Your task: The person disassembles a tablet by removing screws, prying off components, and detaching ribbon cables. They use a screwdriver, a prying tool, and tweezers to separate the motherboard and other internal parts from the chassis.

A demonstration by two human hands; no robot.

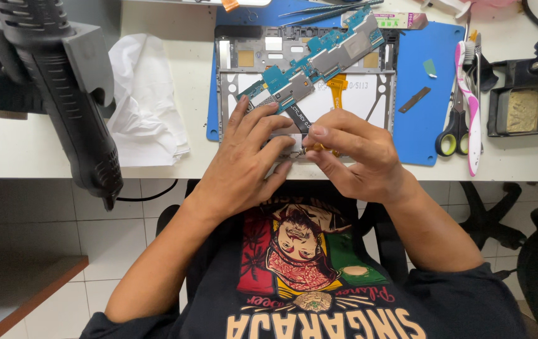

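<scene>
Left hand (250, 157) flat on tablet frame (306, 94) – grip open, right hand (356, 154) pinching small gold part (314, 148), blue mat (429, 94) beneath

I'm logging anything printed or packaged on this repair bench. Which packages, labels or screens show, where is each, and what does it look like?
Small box: top of the bench, beyond the blue mat; flat, pale with a pink end.
Flex cable label: on the opened tablet frame, just above the left hand; a black strip with pale print.
No lit screen is in view.

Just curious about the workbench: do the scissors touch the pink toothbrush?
Touching. The head view shows the pink toothbrush lying across the scissors, overlapping the yellow-lined handles with no gap.
</scene>
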